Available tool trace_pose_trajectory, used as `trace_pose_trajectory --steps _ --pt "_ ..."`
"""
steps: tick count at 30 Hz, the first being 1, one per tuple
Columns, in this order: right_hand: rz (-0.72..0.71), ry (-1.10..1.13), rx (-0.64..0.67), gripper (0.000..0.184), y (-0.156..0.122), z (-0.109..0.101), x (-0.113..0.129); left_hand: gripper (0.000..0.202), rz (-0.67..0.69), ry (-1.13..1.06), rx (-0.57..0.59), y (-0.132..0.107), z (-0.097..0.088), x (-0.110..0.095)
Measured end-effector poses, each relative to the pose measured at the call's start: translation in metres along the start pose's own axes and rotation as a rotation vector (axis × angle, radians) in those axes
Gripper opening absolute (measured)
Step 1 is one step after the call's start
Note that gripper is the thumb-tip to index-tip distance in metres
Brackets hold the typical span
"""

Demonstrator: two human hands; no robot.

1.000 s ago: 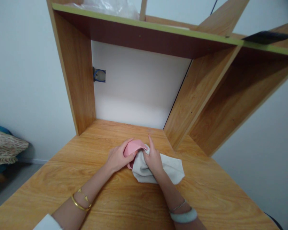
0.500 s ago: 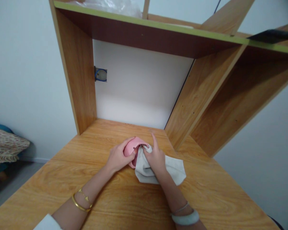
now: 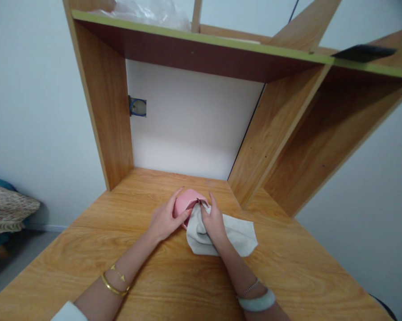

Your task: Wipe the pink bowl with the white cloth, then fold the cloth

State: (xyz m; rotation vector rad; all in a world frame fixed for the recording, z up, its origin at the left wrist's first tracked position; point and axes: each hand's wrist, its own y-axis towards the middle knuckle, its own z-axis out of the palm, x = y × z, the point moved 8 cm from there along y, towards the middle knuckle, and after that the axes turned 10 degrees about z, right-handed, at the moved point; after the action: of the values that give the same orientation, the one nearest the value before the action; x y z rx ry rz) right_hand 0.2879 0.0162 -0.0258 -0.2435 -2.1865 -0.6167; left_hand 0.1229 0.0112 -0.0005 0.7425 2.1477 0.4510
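Slip risk at the pink container (image 3: 189, 197)

I find the left hand (image 3: 163, 221) clasping its left side; the right hand (image 3: 214, 224) pinching the grey cloth (image 3: 240, 234) at its rim; wooden desk (image 3: 187, 285) below it; a snagged cloth, I judge, could twist it loose.

**Open front, boxed behind**

There is room over the desk (image 3: 174, 285) right of the cloth (image 3: 240, 234) and left of the left hand (image 3: 163, 221). Left panel (image 3: 105, 111), divider (image 3: 271, 136) and back board (image 3: 194, 129) block behind; the shelf (image 3: 187, 52), above.
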Motion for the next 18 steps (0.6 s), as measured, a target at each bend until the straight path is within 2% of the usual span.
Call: trace_pose_trajectory --steps 3,6,9,11,14,18 --pt "0.016 0.003 0.004 0.054 0.001 0.002 -0.001 0.061 0.012 -0.075 -0.011 0.000 0.003 0.000" --pt "-0.013 -0.191 0.009 0.058 0.000 -0.004 0.008 0.055 0.000 -0.058 -0.021 0.001 0.001 0.000" --pt "-0.104 -0.433 -0.001 0.065 -0.002 -0.014 0.022 0.055 -0.006 0.000 0.031 0.001 0.000 -0.003" --pt "-0.199 -0.496 0.012 0.067 -0.004 -0.016 0.031 0.055 0.004 0.032 0.087 0.002 0.001 -0.006" --pt "-0.237 -0.460 0.061 0.067 -0.005 -0.013 0.032 0.053 0.021 0.057 0.137 0.002 0.003 -0.009" --pt "-0.112 -0.287 0.064 0.063 -0.002 -0.006 0.015 0.061 -0.014 0.063 0.084 0.002 -0.001 -0.001"
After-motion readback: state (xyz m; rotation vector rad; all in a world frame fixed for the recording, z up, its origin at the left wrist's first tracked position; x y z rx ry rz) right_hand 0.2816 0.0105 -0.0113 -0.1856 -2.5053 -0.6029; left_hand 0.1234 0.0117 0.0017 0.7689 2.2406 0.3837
